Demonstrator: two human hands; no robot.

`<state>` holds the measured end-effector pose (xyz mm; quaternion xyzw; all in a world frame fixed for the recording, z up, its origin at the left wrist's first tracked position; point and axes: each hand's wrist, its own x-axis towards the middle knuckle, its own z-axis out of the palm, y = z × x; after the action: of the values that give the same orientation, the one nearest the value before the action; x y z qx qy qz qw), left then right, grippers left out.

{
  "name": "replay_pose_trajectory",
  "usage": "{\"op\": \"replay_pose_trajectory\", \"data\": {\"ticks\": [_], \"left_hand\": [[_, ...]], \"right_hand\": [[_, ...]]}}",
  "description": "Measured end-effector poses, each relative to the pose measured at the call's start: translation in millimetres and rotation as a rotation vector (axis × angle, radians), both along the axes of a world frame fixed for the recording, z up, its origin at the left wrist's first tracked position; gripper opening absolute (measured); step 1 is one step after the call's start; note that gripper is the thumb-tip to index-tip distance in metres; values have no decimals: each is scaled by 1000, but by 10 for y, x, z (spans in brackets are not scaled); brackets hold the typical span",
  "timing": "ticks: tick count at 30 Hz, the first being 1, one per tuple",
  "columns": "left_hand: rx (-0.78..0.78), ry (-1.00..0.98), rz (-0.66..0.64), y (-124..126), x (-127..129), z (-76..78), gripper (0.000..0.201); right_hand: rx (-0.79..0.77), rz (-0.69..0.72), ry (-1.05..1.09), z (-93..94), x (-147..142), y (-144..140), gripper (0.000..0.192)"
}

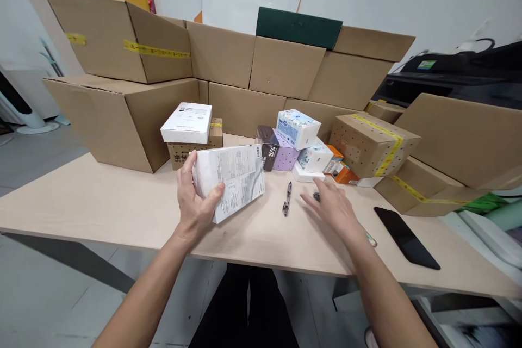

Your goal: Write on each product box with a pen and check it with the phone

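My left hand grips a white box with printed text, tilted above the table. My right hand holds nothing, its fingers apart, just over a small dark object that it partly hides. A pen lies on the table between the two hands. Beyond the right hand sit a small flat white box and two tissue packs, the upper one resting on the lower one. A purple and dark box stands beside them.
On the left, a white box rests on a small brown carton. Large cardboard boxes line the back and sides. A taped carton stands over orange packets. A black phone lies at right on the table.
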<state>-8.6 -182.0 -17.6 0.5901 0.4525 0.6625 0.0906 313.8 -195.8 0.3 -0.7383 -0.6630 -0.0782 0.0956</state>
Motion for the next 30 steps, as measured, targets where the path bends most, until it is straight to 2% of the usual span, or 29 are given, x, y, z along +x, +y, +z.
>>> {"op": "replay_pose_trajectory", "data": {"ticks": [2,4,7,10,13,16,22,25,30], "left_hand": [[16,34,23,-4,30,-31,83],[52,77,53,-18,54,-45,84],[128,182,127,-42,63,-32,83],[226,300,201,-59,56,-7,82],[273,396,243,-66,79,-11,84],[235,499,276,-50,165,-31,84],[-48,740,329,152,418,35,73],[-152,792,282,339,508,99,76],[-260,773,180,730,585,194,73]], "right_hand": [[144,91,73,186,-332,337,62],[211,71,120,339,-687,715,67],[204,5,142,459,-1107,1181,66],[161,-6,152,465,-1274,1361,51],[174,10,139,441,-1204,1240,42],[197,10,123,444,-1021,928,42],[261,10,135,402,-821,299,43],[290,29,188,317,-817,179,46],[317,133,292,213,-797,194,57]]}}
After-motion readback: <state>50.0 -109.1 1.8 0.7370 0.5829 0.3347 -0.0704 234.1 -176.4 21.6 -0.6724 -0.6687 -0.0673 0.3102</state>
